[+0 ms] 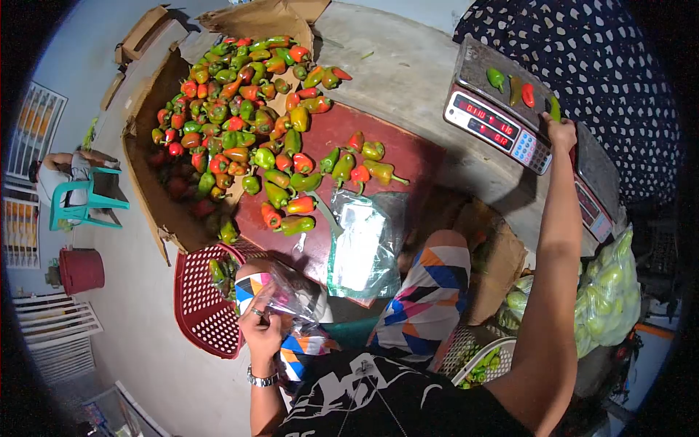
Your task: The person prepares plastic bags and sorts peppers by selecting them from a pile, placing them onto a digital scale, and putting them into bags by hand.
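My right hand (561,134) reaches out to the digital scale (477,69), its fingers closed on a long green pepper (555,109) at the plate's right end. Beside it on the plate lie a green pepper (496,79), a brownish-green one (515,90) and a red one (528,95). Over my lap, my left hand (261,326) pinches a clear plastic bag (295,300). Loose peppers (291,142) spread from a big heap onto the red board (408,135) before me. A stack of clear plastic bags (353,244) lies on the board's near edge.
An opened cardboard box (149,175) holds the pepper heap. A red perforated basket (196,306) stands at left, a white basket (466,342) at right. Bagged green produce (604,298) sits below a second scale (593,207). A person sits on a teal chair (87,195) far left.
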Action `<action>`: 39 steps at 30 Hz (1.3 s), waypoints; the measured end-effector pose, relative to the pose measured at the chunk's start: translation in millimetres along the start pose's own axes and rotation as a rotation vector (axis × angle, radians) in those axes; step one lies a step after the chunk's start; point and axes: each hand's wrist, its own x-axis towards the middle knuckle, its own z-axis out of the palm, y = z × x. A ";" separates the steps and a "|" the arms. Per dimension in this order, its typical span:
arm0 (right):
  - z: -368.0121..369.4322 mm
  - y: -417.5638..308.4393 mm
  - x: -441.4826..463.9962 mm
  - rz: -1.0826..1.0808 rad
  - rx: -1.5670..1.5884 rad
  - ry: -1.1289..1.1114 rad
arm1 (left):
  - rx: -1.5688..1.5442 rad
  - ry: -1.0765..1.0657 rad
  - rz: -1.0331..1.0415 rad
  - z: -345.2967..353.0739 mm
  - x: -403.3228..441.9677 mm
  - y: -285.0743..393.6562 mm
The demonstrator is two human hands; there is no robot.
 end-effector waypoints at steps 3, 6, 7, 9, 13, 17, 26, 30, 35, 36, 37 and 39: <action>17.3 -7.7 10.4 -0.129 -0.082 -0.042 | 0.046 -0.003 0.044 0.5 2.7 -0.9; 36.8 -15.6 17.1 -0.170 -0.094 -0.063 | 0.053 -0.007 0.010 0.4 2.2 1.6; 42.6 -17.3 20.2 -0.144 -0.044 -0.078 | 0.070 -0.009 0.033 0.3 2.9 1.7; 44.4 -18.4 18.7 -0.123 0.048 -0.067 | 0.082 -0.010 0.066 0.6 5.0 1.9; 16.2 -12.7 -8.9 -0.043 0.218 0.140 | 0.077 0.030 0.097 2.4 5.0 1.4; -14.0 28.9 -147.6 -0.335 0.528 -0.037 | 0.075 0.059 0.075 0.5 3.3 -0.7; -121.3 13.1 -435.4 -0.737 0.295 -0.405 | 0.036 0.007 0.098 -5.0 -2.6 -4.4; -123.7 -10.0 -435.0 -0.852 0.020 -0.465 | 0.012 0.010 0.134 -3.5 -2.7 -8.3; -118.7 -12.0 -429.9 -0.810 0.013 -0.533 | -0.008 0.046 0.135 -2.8 -3.8 -13.6; -118.7 -11.9 -429.0 -0.787 0.019 -0.542 | -0.010 0.052 0.140 -2.9 -3.8 -13.7; -118.5 -11.6 -428.5 -0.764 0.025 -0.552 | -0.017 0.068 0.154 -2.6 -3.8 -12.4; -117.5 -9.2 -428.9 -0.737 0.043 -0.555 | 0.000 0.057 0.165 -3.8 -4.0 -13.5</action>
